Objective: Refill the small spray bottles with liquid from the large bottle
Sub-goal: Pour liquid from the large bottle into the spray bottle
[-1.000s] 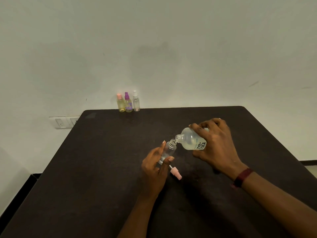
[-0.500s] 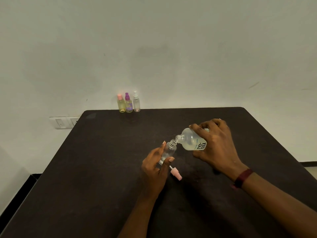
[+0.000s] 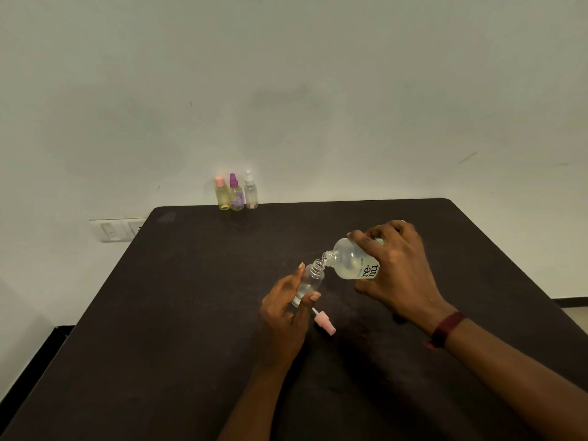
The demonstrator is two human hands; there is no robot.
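1. The left hand (image 3: 284, 313) grasps the uncapped small spray bottle (image 3: 310, 283) near the middle of the table (image 3: 191, 313), thumb in front and fingers behind. It is in the same place as half a second ago.
2. The right hand (image 3: 397, 272) has its fingers curled over the large bottle (image 3: 353, 261), which is at 2 o'clock from the small one. The large bottle is tipped neck-down toward 8 o'clock, its mouth at the small bottle's open neck. Its tilt looks unchanged.
3. Whether the liquid level in either bottle has shifted cannot be told.
4. The pink pump cap (image 3: 325, 325) lies on its side at 5 o'clock from the small bottle, just beside the left thumb, where it lay before.
5. Three capped spray bottles (image 3: 237, 194) stand together at the table's far edge, at 11 o'clock, unmoved.
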